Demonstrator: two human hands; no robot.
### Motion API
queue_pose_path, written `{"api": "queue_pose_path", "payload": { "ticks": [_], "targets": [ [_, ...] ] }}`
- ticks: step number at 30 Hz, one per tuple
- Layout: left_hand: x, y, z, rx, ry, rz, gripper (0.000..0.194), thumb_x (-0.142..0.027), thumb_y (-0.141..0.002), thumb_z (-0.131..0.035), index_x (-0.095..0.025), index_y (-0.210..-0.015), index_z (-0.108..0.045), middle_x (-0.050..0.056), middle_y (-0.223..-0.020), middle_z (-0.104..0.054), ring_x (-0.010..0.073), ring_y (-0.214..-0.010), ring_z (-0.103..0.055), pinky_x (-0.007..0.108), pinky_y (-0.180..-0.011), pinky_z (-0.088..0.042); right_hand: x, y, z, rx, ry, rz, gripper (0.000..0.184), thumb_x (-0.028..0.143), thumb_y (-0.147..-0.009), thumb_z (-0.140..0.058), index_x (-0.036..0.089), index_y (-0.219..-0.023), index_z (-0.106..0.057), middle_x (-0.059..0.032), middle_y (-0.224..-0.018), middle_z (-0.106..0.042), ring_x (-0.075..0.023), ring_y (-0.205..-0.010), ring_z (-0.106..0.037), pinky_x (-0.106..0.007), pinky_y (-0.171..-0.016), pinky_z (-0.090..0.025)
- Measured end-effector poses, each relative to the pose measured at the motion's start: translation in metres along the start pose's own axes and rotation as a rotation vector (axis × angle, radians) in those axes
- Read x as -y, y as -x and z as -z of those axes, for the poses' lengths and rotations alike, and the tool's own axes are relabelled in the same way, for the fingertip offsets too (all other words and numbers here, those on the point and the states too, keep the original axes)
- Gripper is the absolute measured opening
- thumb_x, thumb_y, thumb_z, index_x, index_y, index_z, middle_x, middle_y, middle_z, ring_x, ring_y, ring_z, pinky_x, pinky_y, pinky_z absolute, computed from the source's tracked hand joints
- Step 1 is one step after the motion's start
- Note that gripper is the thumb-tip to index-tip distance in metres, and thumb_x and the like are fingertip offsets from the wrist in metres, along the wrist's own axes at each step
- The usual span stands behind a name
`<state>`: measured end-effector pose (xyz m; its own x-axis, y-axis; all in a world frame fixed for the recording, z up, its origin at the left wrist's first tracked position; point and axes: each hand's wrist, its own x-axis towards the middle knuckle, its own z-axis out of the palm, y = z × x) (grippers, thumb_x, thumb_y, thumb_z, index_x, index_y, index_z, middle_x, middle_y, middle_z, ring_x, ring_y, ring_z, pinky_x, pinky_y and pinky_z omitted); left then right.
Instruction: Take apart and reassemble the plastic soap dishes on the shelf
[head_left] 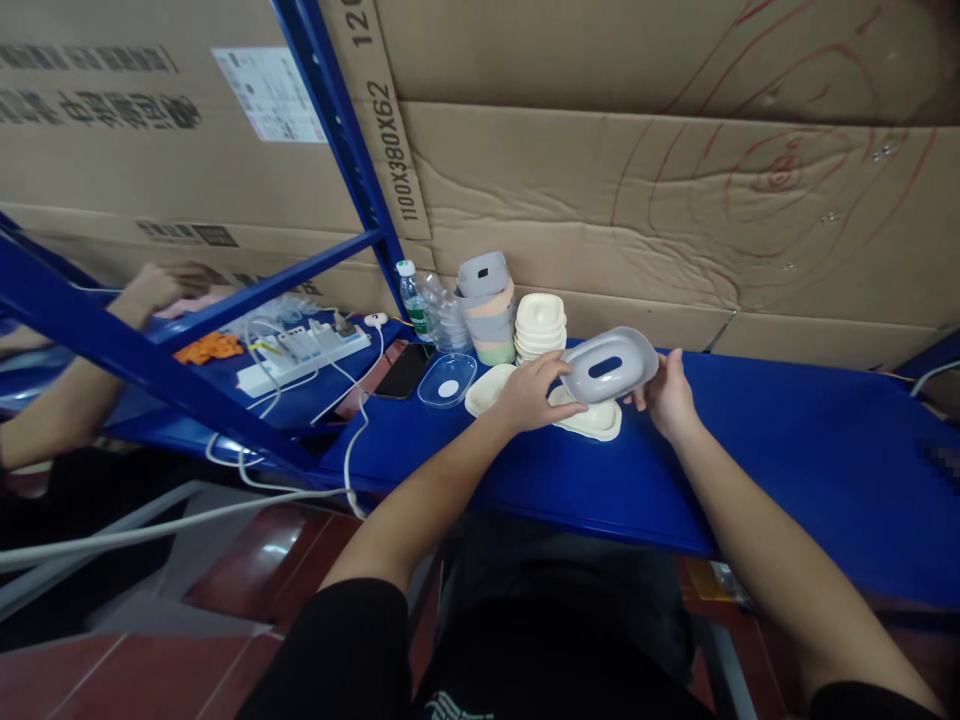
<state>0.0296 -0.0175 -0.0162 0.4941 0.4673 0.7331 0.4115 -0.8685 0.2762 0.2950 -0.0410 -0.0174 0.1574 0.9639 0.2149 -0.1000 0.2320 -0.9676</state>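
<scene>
A grey plastic tissue box [628, 372] with an oblong slot is held tilted above the table. My left hand [534, 392] grips its left end, thumb below and fingers at the rim. At the opposite end, my right hand [670, 395] has its fingers curled against the box edge, partly hidden, with the thumb raised. Beneath the box lies a cream plastic tray [592, 420], and another cream tray [491, 390] is partly behind my left hand. Farther back stand a stack of cream trays [541, 318] and nested grey, peach and green boxes [487, 315].
Left of the trays are a clear plastic lid [448, 381], a black phone [405, 370] and a water bottle [414, 302]. White cables run by a power strip [304, 358] beyond the blue rack post [330, 110]. Another person's hand [169, 285] is at far left.
</scene>
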Motion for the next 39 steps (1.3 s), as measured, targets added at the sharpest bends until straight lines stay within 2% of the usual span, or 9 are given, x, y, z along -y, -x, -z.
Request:
{"api": "queue_pose_path", "payload": {
  "ticks": [5,12,16,20,25,28,32,35,39],
  "targets": [
    [0.006,0.001,0.006,-0.033,0.01,0.108,0.06,-0.067,-0.083,-0.075,-0.018,-0.114,-0.061,0.016,-0.117,-0.072,0.0273,-0.1,-0.073,0.046,-0.088,-0.061,-0.003,0.0,0.002,0.079,0.027,0.065,0.072,0.091,-0.083,-0.05,0.025,-0.109,-0.061,0.001,-0.074,-0.071,-0.0111,-0.037,-0.052,-0.033,-0.048,-0.056],
    [-0.001,0.006,-0.016,0.047,-0.037,-0.014,0.058,-0.064,-0.087,-0.072,-0.017,-0.119,-0.066,0.019,-0.127,-0.07,0.0333,-0.125,-0.066,0.051,-0.103,-0.054,-0.003,-0.004,0.006,0.028,0.105,0.024,0.051,0.074,-0.087,-0.063,0.024,-0.088,-0.06,0.0017,-0.054,-0.059,-0.0165,-0.044,-0.059,-0.026,-0.034,-0.036],
    [-0.012,0.007,-0.026,0.178,-0.107,-0.058,0.041,-0.053,-0.1,-0.059,-0.02,-0.123,-0.069,0.013,-0.125,-0.073,0.0291,-0.114,-0.07,0.047,-0.097,-0.053,-0.003,-0.012,0.014,-0.114,0.171,-0.03,0.055,0.078,-0.088,-0.058,0.024,-0.076,-0.055,0.0027,-0.05,-0.051,-0.0127,-0.037,-0.045,-0.027,-0.032,-0.029],
    [-0.016,0.005,-0.024,0.182,-0.141,-0.011,0.044,-0.059,-0.102,-0.054,-0.021,-0.114,-0.073,0.009,-0.108,-0.078,0.0272,-0.101,-0.073,0.045,-0.09,-0.051,-0.003,-0.007,0.008,-0.013,0.175,-0.042,0.063,0.085,-0.086,-0.052,0.023,-0.098,-0.062,0.0008,-0.059,-0.057,-0.0131,-0.041,-0.047,-0.028,-0.037,-0.035],
    [-0.014,0.003,-0.016,0.133,-0.124,0.011,0.045,-0.061,-0.101,-0.054,-0.02,-0.108,-0.073,0.01,-0.107,-0.079,0.0271,-0.103,-0.074,0.044,-0.089,-0.051,-0.003,0.004,0.0,0.16,0.116,0.007,0.089,0.084,-0.074,-0.069,0.026,-0.139,-0.053,-0.0064,-0.091,-0.073,-0.017,-0.055,-0.061,-0.031,-0.047,-0.047],
    [-0.015,0.001,-0.01,0.105,-0.13,-0.001,0.046,-0.06,-0.102,-0.052,-0.02,-0.11,-0.072,0.01,-0.109,-0.079,0.0266,-0.106,-0.073,0.042,-0.09,-0.051,-0.003,0.004,0.002,0.193,0.066,0.027,0.095,0.082,-0.072,-0.074,0.024,-0.144,-0.051,-0.0043,-0.085,-0.074,-0.0164,-0.051,-0.06,-0.032,-0.049,-0.047],
    [-0.008,-0.012,0.017,0.021,-0.211,0.052,0.043,-0.059,-0.102,-0.054,-0.021,-0.108,-0.072,0.01,-0.11,-0.078,0.0247,-0.103,-0.073,0.039,-0.088,-0.051,-0.002,0.003,0.004,0.211,0.085,0.019,0.094,0.077,-0.078,-0.073,0.023,-0.15,-0.046,-0.0007,-0.078,-0.073,-0.0157,-0.049,-0.06,-0.033,-0.053,-0.051],
    [0.005,-0.033,0.063,-0.096,-0.343,0.219,0.041,-0.058,-0.1,-0.057,-0.021,-0.112,-0.071,0.011,-0.113,-0.076,0.0267,-0.105,-0.071,0.04,-0.093,-0.049,-0.004,0.003,0.003,0.218,0.182,-0.013,0.079,0.066,-0.081,-0.077,0.023,-0.144,-0.053,-0.0005,-0.08,-0.074,-0.0144,-0.051,-0.061,-0.032,-0.056,-0.053],
    [0.031,-0.061,0.13,-0.101,-0.473,0.45,0.039,-0.055,-0.098,-0.058,-0.022,-0.118,-0.067,0.011,-0.118,-0.073,0.0306,-0.112,-0.067,0.042,-0.097,-0.048,-0.009,0.003,0.0,0.266,0.265,-0.024,0.065,0.058,-0.081,-0.081,0.021,-0.131,-0.062,0.0002,-0.076,-0.073,-0.0136,-0.053,-0.061,-0.029,-0.056,-0.051]
  ]
}}
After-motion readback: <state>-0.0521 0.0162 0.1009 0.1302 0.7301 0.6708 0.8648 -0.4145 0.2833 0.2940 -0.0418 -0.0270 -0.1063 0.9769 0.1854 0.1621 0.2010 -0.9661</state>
